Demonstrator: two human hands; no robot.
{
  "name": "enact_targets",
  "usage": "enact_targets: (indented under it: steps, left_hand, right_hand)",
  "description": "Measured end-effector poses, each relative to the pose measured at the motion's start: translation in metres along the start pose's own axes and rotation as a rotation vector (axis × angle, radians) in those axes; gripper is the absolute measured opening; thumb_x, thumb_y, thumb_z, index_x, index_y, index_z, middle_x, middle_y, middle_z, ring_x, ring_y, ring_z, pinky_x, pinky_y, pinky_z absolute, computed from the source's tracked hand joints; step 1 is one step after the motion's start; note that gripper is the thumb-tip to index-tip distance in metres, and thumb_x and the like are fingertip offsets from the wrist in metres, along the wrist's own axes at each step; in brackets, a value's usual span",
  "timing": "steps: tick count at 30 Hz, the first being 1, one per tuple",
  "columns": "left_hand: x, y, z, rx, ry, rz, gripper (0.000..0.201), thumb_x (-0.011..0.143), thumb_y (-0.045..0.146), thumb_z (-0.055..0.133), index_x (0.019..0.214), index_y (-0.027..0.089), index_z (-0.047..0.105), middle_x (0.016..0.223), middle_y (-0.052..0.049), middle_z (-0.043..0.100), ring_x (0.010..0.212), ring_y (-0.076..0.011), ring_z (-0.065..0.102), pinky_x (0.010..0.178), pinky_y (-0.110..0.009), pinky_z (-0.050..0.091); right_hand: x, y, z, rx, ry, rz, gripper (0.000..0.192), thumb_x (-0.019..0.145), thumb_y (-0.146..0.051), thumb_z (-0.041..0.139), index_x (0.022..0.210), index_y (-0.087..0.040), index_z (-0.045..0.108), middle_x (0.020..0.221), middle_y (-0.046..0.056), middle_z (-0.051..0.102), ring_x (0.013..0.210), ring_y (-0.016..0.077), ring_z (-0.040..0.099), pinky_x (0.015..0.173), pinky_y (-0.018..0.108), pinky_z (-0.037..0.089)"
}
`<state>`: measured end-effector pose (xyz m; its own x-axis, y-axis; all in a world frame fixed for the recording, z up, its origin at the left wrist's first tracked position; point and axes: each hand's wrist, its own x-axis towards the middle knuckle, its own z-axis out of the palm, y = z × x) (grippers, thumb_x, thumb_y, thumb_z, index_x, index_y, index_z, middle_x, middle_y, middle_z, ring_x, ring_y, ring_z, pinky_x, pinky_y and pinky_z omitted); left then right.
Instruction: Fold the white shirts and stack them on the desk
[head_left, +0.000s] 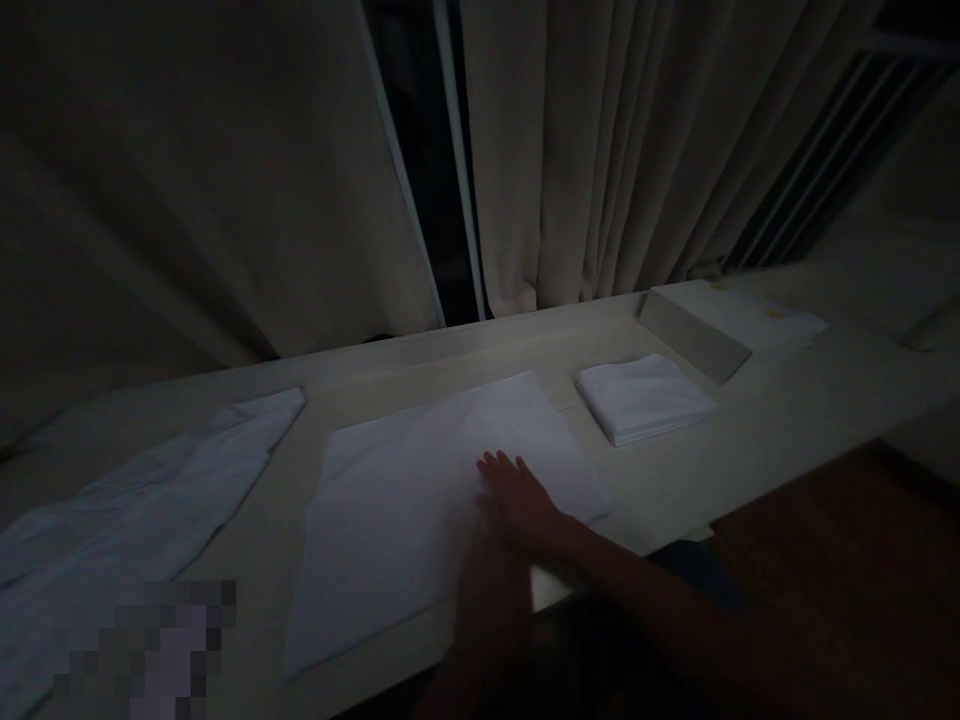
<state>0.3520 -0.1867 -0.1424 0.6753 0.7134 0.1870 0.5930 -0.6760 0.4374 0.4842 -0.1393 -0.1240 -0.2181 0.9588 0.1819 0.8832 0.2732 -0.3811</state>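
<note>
A white cloth [397,510] lies spread out flat on the pale tabletop [645,500] in front of me. My right hand [525,505] rests on its right half, palm down with the fingers stretched out. Close against it, partly behind it, is my left hand [491,525]; its fingers are mostly hidden and dark. Neither hand shows anything held. Right of the spread cloth sits a neat stack of folded white cloth [645,395].
A heap of loose white cloth [165,490] lies on the left. A low box-like thing [697,330] with white material on it stands at the back right. Beige curtains [570,150] hang behind the table. Brown floor [847,540] shows at lower right. The light is dim.
</note>
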Motion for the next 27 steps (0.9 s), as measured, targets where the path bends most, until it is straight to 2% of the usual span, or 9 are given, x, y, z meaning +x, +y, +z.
enact_targets:
  steps: [2,4,7,10,13,16,18,22,27]
  left_hand:
    - [-0.031,-0.039,-0.023,0.187,0.081,-0.181,0.053,0.093,0.026,0.025,0.141,0.013,0.045,0.142,-0.014,0.049,0.140,-0.0303,0.032,0.115,-0.059,0.021]
    - [-0.055,-0.071,-0.039,0.388,0.062,-0.262,0.055,0.093,0.030,0.027,0.143,0.012,0.042,0.151,-0.013,0.038,0.145,-0.0312,0.021,0.115,-0.057,0.019]
    - [-0.072,-0.095,-0.046,0.570,0.037,-0.320,0.059,0.093,0.042,0.030,0.148,0.020,0.033,0.158,-0.010,0.021,0.146,-0.0339,0.010,0.114,-0.060,0.016]
    - [-0.078,-0.097,-0.042,0.614,0.057,-0.362,0.066,0.091,0.053,0.032,0.150,0.025,0.026,0.160,-0.010,0.016,0.146,-0.0360,0.007,0.112,-0.060,0.016]
    - [-0.081,-0.103,-0.040,0.609,0.093,-0.381,0.070,0.089,0.059,0.033,0.151,0.026,0.025,0.160,-0.012,0.015,0.146,-0.0376,0.008,0.112,-0.059,0.017]
    - [-0.090,-0.118,-0.044,0.607,0.128,-0.421,0.077,0.087,0.064,0.032,0.151,0.022,0.025,0.160,-0.015,0.013,0.146,-0.0384,0.009,0.112,-0.057,0.019]
    - [-0.097,-0.129,-0.049,0.607,0.132,-0.469,0.083,0.085,0.066,0.031,0.151,0.017,0.023,0.159,-0.017,0.013,0.146,-0.0373,0.010,0.112,-0.054,0.020]
    - [-0.112,-0.138,-0.060,0.616,0.149,-0.579,0.092,0.084,0.069,0.028,0.150,0.004,0.020,0.157,-0.023,0.018,0.145,-0.0364,0.014,0.113,-0.052,0.019]
    - [-0.126,-0.144,-0.067,0.601,0.185,-0.661,0.096,0.084,0.069,0.028,0.147,-0.004,0.021,0.153,-0.026,0.025,0.143,-0.0358,0.022,0.113,-0.050,0.022]
  right_hand:
    - [-0.011,-0.029,0.019,0.019,-0.013,-0.060,0.057,0.101,-0.049,0.021,0.151,-0.020,0.027,0.157,0.007,0.025,0.145,0.0252,0.015,0.117,0.050,0.015]
    - [-0.016,-0.054,0.039,0.010,-0.004,-0.093,0.054,0.101,-0.046,0.024,0.150,-0.022,0.030,0.156,0.006,0.026,0.146,0.0256,0.015,0.117,0.052,0.013]
    - [-0.024,-0.068,0.056,-0.020,0.024,-0.067,0.056,0.100,-0.052,0.026,0.148,-0.026,0.033,0.157,0.004,0.024,0.146,0.0267,0.012,0.117,0.054,0.011]
    - [-0.043,-0.042,0.045,-0.065,0.050,0.016,0.064,0.096,-0.062,0.030,0.149,-0.027,0.032,0.158,0.005,0.021,0.146,0.0274,0.010,0.117,0.054,0.010]
    - [-0.070,0.011,0.016,-0.129,0.057,0.185,0.068,0.095,-0.064,0.029,0.150,-0.023,0.030,0.158,0.008,0.021,0.146,0.0267,0.010,0.116,0.051,0.011]
    - [-0.095,0.060,-0.006,-0.203,0.060,0.336,0.074,0.096,-0.062,0.025,0.151,-0.013,0.025,0.157,0.013,0.019,0.146,0.0272,0.010,0.116,0.050,0.012]
    - [-0.106,0.079,-0.009,-0.246,0.070,0.367,0.076,0.096,-0.062,0.023,0.152,-0.010,0.023,0.157,0.015,0.017,0.146,0.0278,0.009,0.116,0.050,0.012]
    - [-0.115,0.087,0.004,-0.312,0.099,0.368,0.075,0.097,-0.061,0.021,0.152,-0.011,0.022,0.158,0.014,0.014,0.146,0.0294,0.006,0.115,0.053,0.010]
    - [-0.115,0.087,0.016,-0.364,0.119,0.367,0.073,0.096,-0.060,0.019,0.153,-0.014,0.021,0.159,0.011,0.012,0.146,0.0307,0.005,0.115,0.057,0.008]
